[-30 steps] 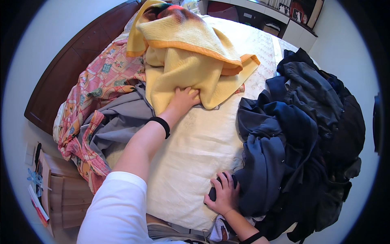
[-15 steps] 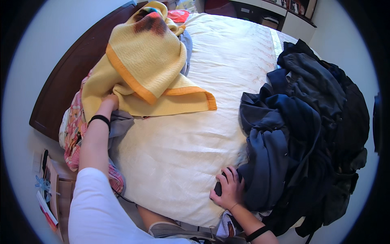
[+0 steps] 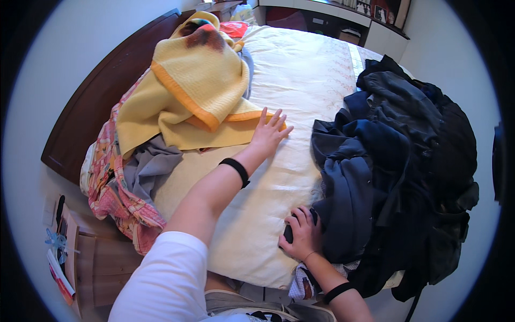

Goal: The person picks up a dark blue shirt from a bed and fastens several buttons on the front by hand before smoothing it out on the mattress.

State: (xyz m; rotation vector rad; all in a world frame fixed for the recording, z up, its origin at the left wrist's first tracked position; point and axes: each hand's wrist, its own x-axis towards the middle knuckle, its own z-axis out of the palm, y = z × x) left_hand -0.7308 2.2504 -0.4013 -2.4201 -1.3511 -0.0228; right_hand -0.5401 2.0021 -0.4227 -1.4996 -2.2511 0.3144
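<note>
My left hand [image 3: 270, 135] is stretched over the bed with its fingers spread, at the orange-edged corner of a yellow blanket [image 3: 198, 80]. Nothing is in that hand. Near the front edge of the bed, my right hand [image 3: 303, 235] curls over a small dark object [image 3: 288, 233], whose kind is mostly hidden under the fingers. Right beside it lies a heap of dark clothes [image 3: 348, 188], navy, grey and black. A checked cloth [image 3: 301, 284] pokes out below my right wrist.
The bed has a cream cover [image 3: 241, 214] and a dark wooden headboard [image 3: 96, 91] at the left. A grey cloth [image 3: 153, 163] and a pink patterned cloth [image 3: 120, 201] lie under the blanket. A wooden bedside cabinet [image 3: 110, 263] stands at the lower left, a desk [image 3: 322, 24] at the back.
My left hand has let go of the blanket's near left part and swung right, over its orange-edged corner. My right hand stays on the dark object. The view has shifted slightly.
</note>
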